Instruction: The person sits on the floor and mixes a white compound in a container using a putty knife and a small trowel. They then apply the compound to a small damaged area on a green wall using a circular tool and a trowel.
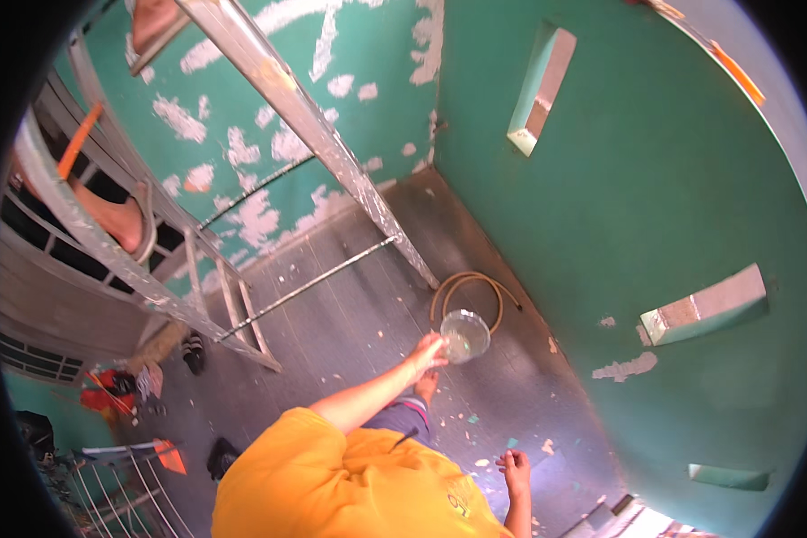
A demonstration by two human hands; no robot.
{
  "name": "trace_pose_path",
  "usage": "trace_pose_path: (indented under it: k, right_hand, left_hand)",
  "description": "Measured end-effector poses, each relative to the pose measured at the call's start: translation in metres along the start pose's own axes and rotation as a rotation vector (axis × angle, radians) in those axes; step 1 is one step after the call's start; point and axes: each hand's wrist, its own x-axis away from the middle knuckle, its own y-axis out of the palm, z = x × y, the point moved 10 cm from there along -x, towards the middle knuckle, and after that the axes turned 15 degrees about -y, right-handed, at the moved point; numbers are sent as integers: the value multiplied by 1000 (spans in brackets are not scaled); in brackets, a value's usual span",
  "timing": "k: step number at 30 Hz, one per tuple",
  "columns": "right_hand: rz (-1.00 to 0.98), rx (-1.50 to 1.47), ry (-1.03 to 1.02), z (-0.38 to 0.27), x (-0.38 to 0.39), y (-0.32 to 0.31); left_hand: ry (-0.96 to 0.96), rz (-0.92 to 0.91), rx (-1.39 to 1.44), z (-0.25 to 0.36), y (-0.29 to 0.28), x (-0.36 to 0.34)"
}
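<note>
My left hand [428, 351] grips the rim of a round, clear plastic bowl [466, 337], held over the dark tiled floor. Just beyond the bowl, a coiled tan hose [495, 294] lies by the wall. Low at the right, my right hand [513, 466] has its fingers curled; a small turquoise flake [512, 443] shows just above them, and whether they hold it or anything else is unclear.
A paint-spattered stepladder [332, 161] spans the upper left, with another person's sandalled foot [133, 224] on it. Green walls [637, 179] show pale patches and slot openings. Sandals [193, 354], red items [108, 394] and a wire rack [130, 489] sit lower left.
</note>
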Motion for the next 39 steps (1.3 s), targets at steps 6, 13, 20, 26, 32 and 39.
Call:
trace_pose_path:
  k: [6,13,20,26,32,39]
  right_hand:
    - [-82,260,-149,-84,-131,-33]
    - [-255,253,-172,-190,-254,7]
    - [-521,396,-336,-243,-428,31]
    - [-592,488,-489,-388,-522,81]
    - [-661,437,-442,-436,-587,138]
    - [-670,397,-378,-481,-684,262]
  left_hand:
    - [125,78,165,102,19,-51]
    - [198,193,366,208,12,-108]
    - [324,322,540,285,-10,-165]
    - [435,333,577,351,-14,-196]
    - [438,313,635,401,-37,-271]
    - [311,451,696,481,-84,-371]
